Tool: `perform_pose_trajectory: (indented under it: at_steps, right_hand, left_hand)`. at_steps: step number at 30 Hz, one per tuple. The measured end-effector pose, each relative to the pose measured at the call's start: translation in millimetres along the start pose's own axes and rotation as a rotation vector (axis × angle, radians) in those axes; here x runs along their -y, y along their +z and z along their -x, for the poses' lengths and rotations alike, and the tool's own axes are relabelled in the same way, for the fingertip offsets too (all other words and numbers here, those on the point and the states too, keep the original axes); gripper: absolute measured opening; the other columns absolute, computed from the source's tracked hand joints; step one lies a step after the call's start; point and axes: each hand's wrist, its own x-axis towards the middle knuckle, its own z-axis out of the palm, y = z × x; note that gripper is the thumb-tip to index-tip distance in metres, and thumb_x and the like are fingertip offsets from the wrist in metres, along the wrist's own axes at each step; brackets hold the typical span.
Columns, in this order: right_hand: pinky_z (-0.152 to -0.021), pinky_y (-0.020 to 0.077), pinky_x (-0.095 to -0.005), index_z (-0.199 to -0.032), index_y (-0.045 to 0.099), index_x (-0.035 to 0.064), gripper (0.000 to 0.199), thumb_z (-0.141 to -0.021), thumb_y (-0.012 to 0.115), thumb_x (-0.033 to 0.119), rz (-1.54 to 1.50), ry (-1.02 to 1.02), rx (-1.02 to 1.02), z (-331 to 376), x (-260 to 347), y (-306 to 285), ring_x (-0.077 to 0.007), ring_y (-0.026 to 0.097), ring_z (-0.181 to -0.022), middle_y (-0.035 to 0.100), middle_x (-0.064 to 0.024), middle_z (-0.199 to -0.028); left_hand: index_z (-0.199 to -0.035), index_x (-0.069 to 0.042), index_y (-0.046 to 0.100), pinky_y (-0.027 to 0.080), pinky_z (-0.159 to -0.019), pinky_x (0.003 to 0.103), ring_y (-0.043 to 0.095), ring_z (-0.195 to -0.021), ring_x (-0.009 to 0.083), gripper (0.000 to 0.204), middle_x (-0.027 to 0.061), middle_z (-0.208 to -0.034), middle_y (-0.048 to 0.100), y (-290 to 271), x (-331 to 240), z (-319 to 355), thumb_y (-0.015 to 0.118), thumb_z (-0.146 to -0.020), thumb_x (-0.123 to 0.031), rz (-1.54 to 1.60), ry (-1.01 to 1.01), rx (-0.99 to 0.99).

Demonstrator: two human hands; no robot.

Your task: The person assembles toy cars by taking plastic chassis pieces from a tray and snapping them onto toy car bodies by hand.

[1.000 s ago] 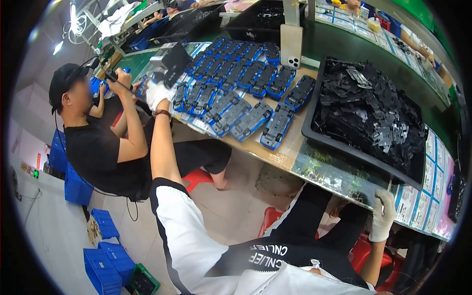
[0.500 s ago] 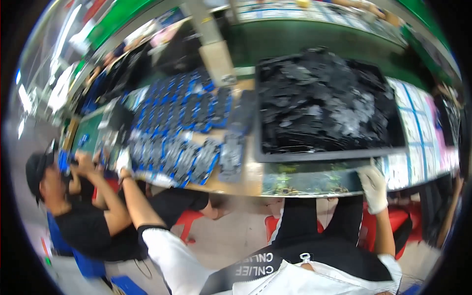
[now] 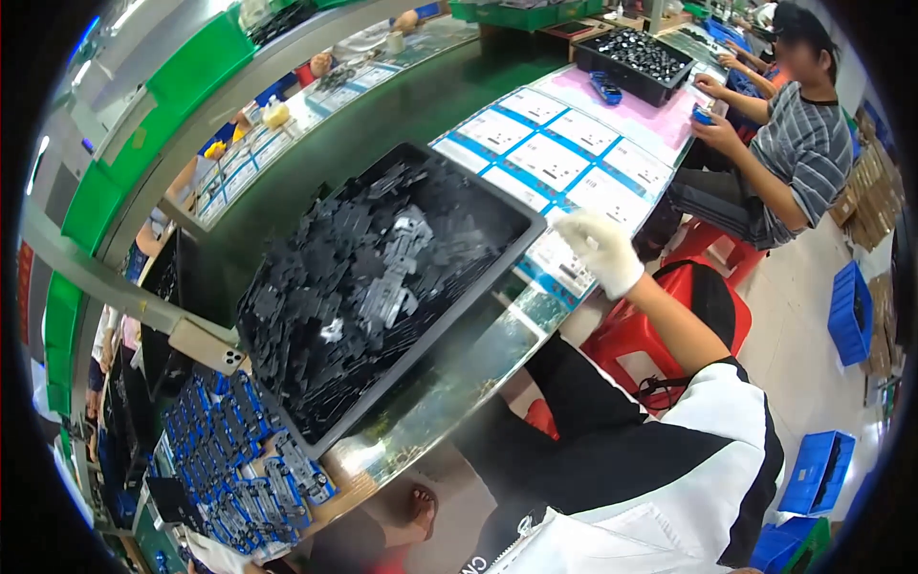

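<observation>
My right hand (image 3: 602, 251), in a white glove, is beside the right corner of a large black tray (image 3: 459, 298). Its fingers are loosely bent and apart, with nothing visible between them; I cannot tell whether they touch the rim. Inside the tray lies a heap of flat black plastic parts (image 3: 330, 258), some of them shiny. At the lower left edge, my left hand (image 3: 212, 553), also gloved in white, is near rows of blue-and-black parts (image 3: 229, 450). Its fingers are too small and cut off to read.
White printed sheets with blue borders (image 3: 550, 158) line the table right of the tray. Beyond, a co-worker (image 3: 798, 143) holds a blue part near another black bin (image 3: 636, 62). A phone (image 3: 206, 342) sits at the tray's left. Red stools (image 3: 631, 335) and blue crates (image 3: 818, 469) stand below.
My view has swung to the right, so the tray appears tilted and further left. The co-worker on the right has come into view. My right hand stays by the tray's right corner.
</observation>
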Motion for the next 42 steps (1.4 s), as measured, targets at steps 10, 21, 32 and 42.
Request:
perform_pose_trajectory:
  at_steps: [10,21,32,42]
  right_hand:
    - [-0.094,0.0452,-0.0435,-0.119,0.059,0.0092,0.04,-0.082,0.07,0.019,0.513,0.248,-0.261,-52.2,-197.1,-26.5,-0.0361,0.055,-0.111,0.058,-0.0186,-0.117]
    - [-0.091,0.0475,-0.0406,-0.11,0.065,0.0055,0.034,-0.078,0.071,0.015,0.377,0.262,-0.186,-50.5,-192.5,-35.5,-0.034,0.057,-0.105,0.059,-0.0161,-0.113]
    - [-0.095,0.0467,-0.0398,-0.115,0.063,0.0082,0.037,-0.08,0.071,0.016,0.182,0.309,-0.133,-54.2,-186.8,-48.1,-0.0332,0.056,-0.11,0.057,-0.0158,-0.119]
    - [-0.103,0.0412,-0.0409,-0.127,0.055,0.0054,0.055,-0.079,0.073,0.024,0.417,0.332,-0.134,-109.3,-232.2,-55.7,-0.0353,0.05,-0.12,0.053,-0.0197,-0.127]
  left_hand:
    - [-0.107,0.0,0.065,0.049,-0.086,0.047,0.06,-0.097,0.0357,0.028,0.0152,-0.101,0.064,-222.3,-326.3,197.2,0.049,-0.1,-0.022,0.834,0.792,-0.028]
    - [-0.089,0.004,0.061,0.049,-0.078,0.046,0.058,-0.085,0.0362,0.009,0.0178,-0.091,0.062,-216.2,-401.1,207.0,0.061,-0.09,-0.005,0.816,0.497,0.052]
    - [-0.083,0.004,0.064,0.049,-0.076,0.043,0.06,-0.079,0.0333,0.006,0.0159,-0.083,0.064,-217.9,-403.6,214.9,0.06,-0.087,0.0,0.812,0.428,0.046]
    - [-0.077,0.003,0.058,0.044,-0.065,0.046,0.053,-0.071,0.0364,0.012,0.0184,-0.077,0.058,-207.7,-397.8,223.0,0.059,-0.088,-0.001,0.883,0.365,0.263]
